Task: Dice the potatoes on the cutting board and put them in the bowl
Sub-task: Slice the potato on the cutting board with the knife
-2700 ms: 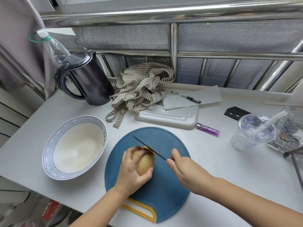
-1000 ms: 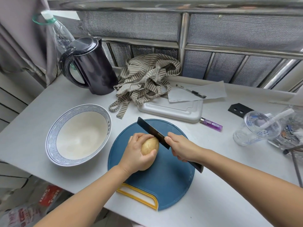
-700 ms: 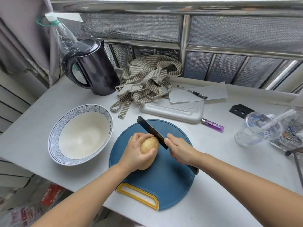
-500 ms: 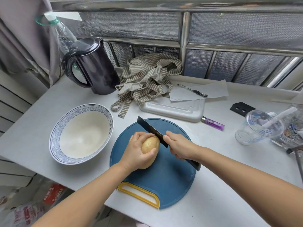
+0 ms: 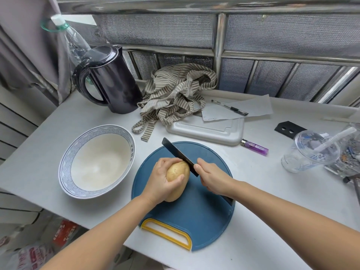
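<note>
A whole yellow-brown potato (image 5: 177, 172) lies on the round blue cutting board (image 5: 196, 215), which has a yellow-rimmed handle slot at its near edge. My left hand (image 5: 161, 182) grips the potato from the left, thumb over its top. My right hand (image 5: 212, 177) grips a black knife (image 5: 179, 155) by the handle; the blade slants up-left and its edge meets the potato's far right end. An empty white bowl (image 5: 132, 151) with a blue patterned rim stands on the table just left of the board.
Behind the board lie a white tray (image 5: 206, 129), a striped apron (image 5: 175, 94), paper with a pen (image 5: 229, 107) and a purple lighter (image 5: 254, 147). A black kettle (image 5: 111, 80) stands back left. A plastic cup (image 5: 309, 152) sits at right. The table's near edge runs under the board.
Since 2.7 s ago the potato was turned lengthwise and the knife brought against its far end. Over the last second both hands have stayed almost still.
</note>
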Tool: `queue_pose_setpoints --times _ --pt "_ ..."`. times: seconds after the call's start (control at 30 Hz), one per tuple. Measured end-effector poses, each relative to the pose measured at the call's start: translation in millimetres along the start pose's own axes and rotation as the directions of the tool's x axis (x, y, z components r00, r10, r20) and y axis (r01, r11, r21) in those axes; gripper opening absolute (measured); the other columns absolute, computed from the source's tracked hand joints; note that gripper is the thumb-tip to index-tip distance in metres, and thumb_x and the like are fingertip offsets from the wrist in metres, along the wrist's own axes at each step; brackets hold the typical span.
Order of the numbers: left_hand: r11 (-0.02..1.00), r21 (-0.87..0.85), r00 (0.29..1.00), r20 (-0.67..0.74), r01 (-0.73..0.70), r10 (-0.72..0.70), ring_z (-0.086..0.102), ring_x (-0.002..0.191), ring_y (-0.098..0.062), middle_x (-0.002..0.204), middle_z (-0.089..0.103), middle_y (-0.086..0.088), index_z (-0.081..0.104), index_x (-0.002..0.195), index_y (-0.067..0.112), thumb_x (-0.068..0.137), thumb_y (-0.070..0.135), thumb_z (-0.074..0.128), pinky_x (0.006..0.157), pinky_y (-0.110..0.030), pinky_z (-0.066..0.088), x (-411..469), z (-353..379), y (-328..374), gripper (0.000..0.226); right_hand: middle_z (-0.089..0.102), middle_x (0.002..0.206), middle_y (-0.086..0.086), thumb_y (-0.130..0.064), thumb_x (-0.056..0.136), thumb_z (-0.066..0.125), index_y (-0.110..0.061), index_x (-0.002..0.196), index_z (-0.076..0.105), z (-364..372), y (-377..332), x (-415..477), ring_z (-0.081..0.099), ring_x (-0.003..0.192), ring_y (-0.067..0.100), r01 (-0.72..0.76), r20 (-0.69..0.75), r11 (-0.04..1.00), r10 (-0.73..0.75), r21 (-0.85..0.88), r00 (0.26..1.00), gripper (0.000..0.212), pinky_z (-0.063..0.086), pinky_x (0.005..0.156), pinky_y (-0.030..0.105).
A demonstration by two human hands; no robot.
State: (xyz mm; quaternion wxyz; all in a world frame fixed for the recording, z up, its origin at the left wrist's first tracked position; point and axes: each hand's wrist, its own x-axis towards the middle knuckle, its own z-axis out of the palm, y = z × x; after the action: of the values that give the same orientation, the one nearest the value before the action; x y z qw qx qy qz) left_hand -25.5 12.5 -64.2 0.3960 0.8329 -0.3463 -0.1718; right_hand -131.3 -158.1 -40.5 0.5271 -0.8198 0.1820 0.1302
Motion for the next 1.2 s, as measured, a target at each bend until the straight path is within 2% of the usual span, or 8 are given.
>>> queue_pose_setpoints --times 0.17,0.3,0.5,0.73,0.83,0.9,1.0,1.2 --pt "1.000 0.021 1.000 0.014 -0.021 0.021 0.048 0.112 -0.006 0.113 0.050 0.011 0.057 0.116 0.043 0.069 0.054 0.056 0.097 -0.017 0.035 -0.5 0.6 0.6 0.049 0.039 0.067 0.004 -0.035 0.105 0.029 -0.016 0.080 0.027 -3.1 -5.7 -0.5 0.031 0.038 0.005 -0.034 0.029 0.999 0.034 0.010 0.999 0.032 0.031 0.042 0.020" --pt "0.998 0.043 0.999 0.017 -0.039 0.038 0.046 0.112 -0.007 0.112 0.048 0.013 0.058 0.117 0.039 0.069 0.053 0.057 0.096 -0.009 0.030 -2.8 1.5 2.2 0.050 0.040 0.069 0.007 -0.035 0.105 0.029 -0.015 0.081 0.029 -6.5 -11.2 0.8 0.033 0.044 0.016 -0.065 0.061 0.998 0.063 0.025 0.996 0.031 0.032 0.040 0.024" --pt "0.998 0.048 0.999 0.011 -0.050 0.049 0.045 0.112 -0.007 0.113 0.048 0.015 0.059 0.117 0.038 0.070 0.052 0.057 0.094 -0.006 0.028 -3.8 2.0 3.8 0.050 0.041 0.070 0.005 -0.036 0.106 0.027 -0.016 0.080 0.029 -0.4 -6.4 3.3 0.034 0.051 0.016 -0.037 0.030 0.999 0.037 -0.029 0.999 0.033 0.030 0.038 0.016" --pt "0.996 0.075 0.999 0.006 -0.050 0.050 0.044 0.111 -0.008 0.113 0.048 0.013 0.060 0.118 0.036 0.070 0.053 0.057 0.093 -0.002 0.026 -3.4 3.4 5.3 0.051 0.041 0.070 0.003 -0.035 0.106 0.027 -0.015 0.079 0.029 0.2 -4.8 3.6 0.032 0.055 0.017 -0.030 0.005 0.999 0.030 -0.036 1.000 0.033 0.034 0.044 0.019" --pt "0.990 0.101 0.995 0.020 -0.096 0.094 0.045 0.110 -0.009 0.113 0.048 0.012 0.061 0.118 0.032 0.071 0.052 0.058 0.095 -0.004 0.026 -5.2 3.4 8.5 0.051 0.041 0.070 0.006 -0.035 0.105 0.028 -0.014 0.083 0.032 1.3 -4.9 4.1 0.034 0.051 0.018 -0.087 0.040 0.996 0.087 0.020 0.995 0.031 0.033 0.043 0.025" --pt "0.987 0.102 0.992 0.021 -0.126 0.125 0.045 0.110 -0.007 0.113 0.047 0.015 0.061 0.117 0.033 0.071 0.050 0.058 0.095 -0.004 0.026 -7.9 3.1 9.4 0.049 0.039 0.068 0.007 -0.035 0.105 0.030 -0.015 0.085 0.033 6.5 -1.0 1.7 0.034 0.043 0.015 -0.135 0.068 0.985 0.128 0.110 0.989 0.028 0.031 0.039 0.024" --pt "0.995 0.029 0.995 -0.029 -0.093 0.094 0.045 0.113 -0.004 0.114 0.045 0.023 0.057 0.117 0.039 0.071 0.049 0.057 0.094 -0.004 0.029 -12.5 -0.4 7.3 0.047 0.034 0.064 0.004 -0.034 0.105 0.032 -0.017 0.083 0.029 13.3 5.5 -2.8 0.029 0.041 0.010 -0.135 0.076 0.969 0.122 0.207 0.990 0.028 0.028 0.039 0.024" --pt "0.991 -0.006 0.989 -0.056 -0.136 0.135 0.044 0.119 -0.008 0.121 0.044 0.005 0.054 0.121 0.038 0.071 0.044 0.063 0.101 -0.009 0.028 -20.3 -0.7 -0.3 0.051 0.040 0.062 0.008 -0.035 0.104 0.035 -0.015 0.080 0.031 3.2 2.5 -5.3 0.034 0.046 0.021 -0.069 -0.001 0.984 0.070 0.166 0.998 0.031 0.032 0.040 0.027"
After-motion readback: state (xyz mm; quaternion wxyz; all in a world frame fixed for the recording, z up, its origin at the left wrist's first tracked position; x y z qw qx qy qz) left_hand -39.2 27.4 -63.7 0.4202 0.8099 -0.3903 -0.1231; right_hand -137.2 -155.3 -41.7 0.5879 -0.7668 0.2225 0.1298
